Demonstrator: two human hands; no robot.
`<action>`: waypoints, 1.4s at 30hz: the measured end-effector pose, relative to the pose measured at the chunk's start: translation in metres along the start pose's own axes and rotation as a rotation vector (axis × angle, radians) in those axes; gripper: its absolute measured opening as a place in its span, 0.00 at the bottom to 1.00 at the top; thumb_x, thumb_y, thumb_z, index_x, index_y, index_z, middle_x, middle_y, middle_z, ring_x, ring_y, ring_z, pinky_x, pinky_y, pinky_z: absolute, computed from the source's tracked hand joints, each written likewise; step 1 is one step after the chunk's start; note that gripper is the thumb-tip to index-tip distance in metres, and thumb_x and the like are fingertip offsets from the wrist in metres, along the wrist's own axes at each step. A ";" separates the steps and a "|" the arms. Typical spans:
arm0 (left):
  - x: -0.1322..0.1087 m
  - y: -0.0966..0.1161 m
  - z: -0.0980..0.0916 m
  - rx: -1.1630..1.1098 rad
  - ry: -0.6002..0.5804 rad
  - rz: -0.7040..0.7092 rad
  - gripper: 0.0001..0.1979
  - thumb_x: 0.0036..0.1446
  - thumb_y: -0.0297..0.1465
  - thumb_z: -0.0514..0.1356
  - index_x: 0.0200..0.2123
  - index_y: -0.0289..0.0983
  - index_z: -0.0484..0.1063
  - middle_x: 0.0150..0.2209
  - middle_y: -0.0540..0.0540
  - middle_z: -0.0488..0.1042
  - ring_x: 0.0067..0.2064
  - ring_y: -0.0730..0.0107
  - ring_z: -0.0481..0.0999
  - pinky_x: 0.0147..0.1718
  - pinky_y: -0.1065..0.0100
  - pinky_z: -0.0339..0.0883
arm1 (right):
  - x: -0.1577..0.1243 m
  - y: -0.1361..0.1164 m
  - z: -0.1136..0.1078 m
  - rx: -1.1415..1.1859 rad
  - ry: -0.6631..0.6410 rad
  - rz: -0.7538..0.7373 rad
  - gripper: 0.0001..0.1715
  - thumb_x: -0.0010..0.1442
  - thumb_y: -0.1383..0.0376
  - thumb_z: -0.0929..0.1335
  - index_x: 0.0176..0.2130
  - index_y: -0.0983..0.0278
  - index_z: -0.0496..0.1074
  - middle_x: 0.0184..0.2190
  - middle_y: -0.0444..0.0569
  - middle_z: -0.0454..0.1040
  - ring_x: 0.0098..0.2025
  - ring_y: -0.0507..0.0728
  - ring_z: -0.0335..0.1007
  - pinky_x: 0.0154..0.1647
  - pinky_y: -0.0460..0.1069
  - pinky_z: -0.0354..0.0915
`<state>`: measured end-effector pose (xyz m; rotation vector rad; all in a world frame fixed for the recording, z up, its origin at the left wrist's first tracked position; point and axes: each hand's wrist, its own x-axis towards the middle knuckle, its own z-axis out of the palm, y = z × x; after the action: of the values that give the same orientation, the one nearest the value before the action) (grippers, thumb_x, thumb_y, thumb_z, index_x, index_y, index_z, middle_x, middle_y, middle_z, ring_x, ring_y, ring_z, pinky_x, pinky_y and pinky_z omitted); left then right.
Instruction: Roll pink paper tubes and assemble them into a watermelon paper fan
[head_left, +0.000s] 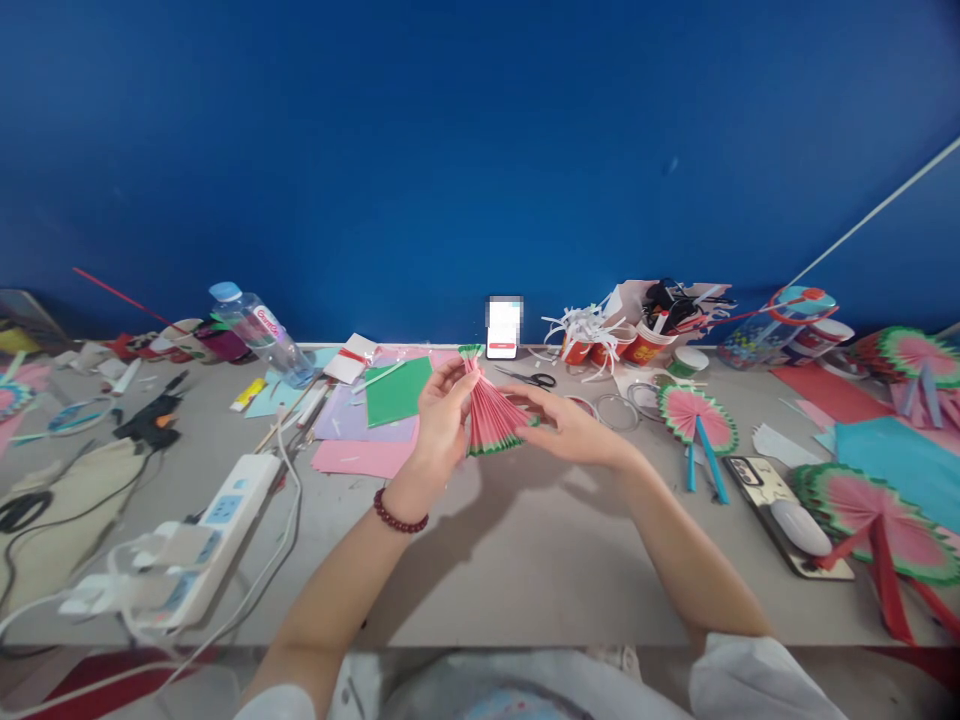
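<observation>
A pleated paper fan [496, 415], pink with green edges, is held up above the middle of the table. Its folds are gathered near the top and spread downward. My left hand [444, 405], with a dark red bead bracelet on the wrist, is closed around the gathered part, thumb in front. My right hand [566, 425] is at the fan's lower right side, with its thumb by the green edge and its fingers partly hidden along the pleats. Behind the fan lie a green paper sheet [399, 391] and black scissors [531, 379].
A lit phone [502, 328] leans against the blue wall. On the left are a power strip [229, 520] with cables, a glue gun [154, 418] and a water bottle [262, 335]. Finished fans [877, 515], a phone with a mouse [801, 527] and paper cups [651, 345] stand right.
</observation>
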<state>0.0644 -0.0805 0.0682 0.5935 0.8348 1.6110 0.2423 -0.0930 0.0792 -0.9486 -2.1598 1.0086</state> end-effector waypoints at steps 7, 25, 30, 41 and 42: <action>0.000 -0.006 0.001 0.016 -0.014 0.005 0.17 0.39 0.27 0.70 0.35 0.36 0.71 0.35 0.47 0.75 0.37 0.71 0.76 0.34 0.71 0.68 | 0.008 0.017 0.011 0.348 0.016 0.296 0.21 0.53 0.57 0.69 0.46 0.63 0.74 0.37 0.50 0.79 0.37 0.55 0.75 0.40 0.50 0.70; -0.005 -0.016 0.001 0.169 -0.045 0.223 0.19 0.41 0.28 0.69 0.39 0.37 0.70 0.38 0.46 0.74 0.41 0.70 0.76 0.42 0.70 0.68 | 0.005 0.009 0.017 0.334 0.046 0.409 0.24 0.46 0.57 0.73 0.42 0.65 0.76 0.31 0.47 0.79 0.31 0.54 0.73 0.33 0.46 0.66; -0.007 -0.017 0.002 0.194 -0.039 0.251 0.19 0.42 0.28 0.69 0.40 0.37 0.70 0.38 0.46 0.74 0.43 0.70 0.75 0.45 0.69 0.67 | 0.004 0.005 0.017 0.241 0.050 0.350 0.16 0.48 0.59 0.71 0.37 0.66 0.76 0.30 0.45 0.78 0.32 0.54 0.73 0.33 0.46 0.66; -0.012 -0.012 0.003 0.164 -0.167 -0.043 0.19 0.43 0.33 0.69 0.40 0.35 0.74 0.40 0.41 0.79 0.44 0.59 0.77 0.37 0.65 0.72 | 0.005 0.010 0.016 0.275 0.050 0.377 0.18 0.48 0.59 0.71 0.38 0.66 0.76 0.30 0.46 0.78 0.32 0.54 0.73 0.33 0.46 0.66; -0.012 -0.012 0.003 0.160 -0.155 -0.051 0.19 0.42 0.33 0.69 0.40 0.35 0.75 0.40 0.41 0.79 0.44 0.59 0.77 0.37 0.65 0.72 | 0.005 0.010 0.016 0.282 0.051 0.377 0.17 0.48 0.59 0.72 0.38 0.65 0.76 0.30 0.46 0.78 0.32 0.54 0.73 0.34 0.46 0.66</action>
<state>0.0767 -0.0904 0.0614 0.7942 0.8604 1.4409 0.2315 -0.0904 0.0632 -1.2502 -1.7700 1.4065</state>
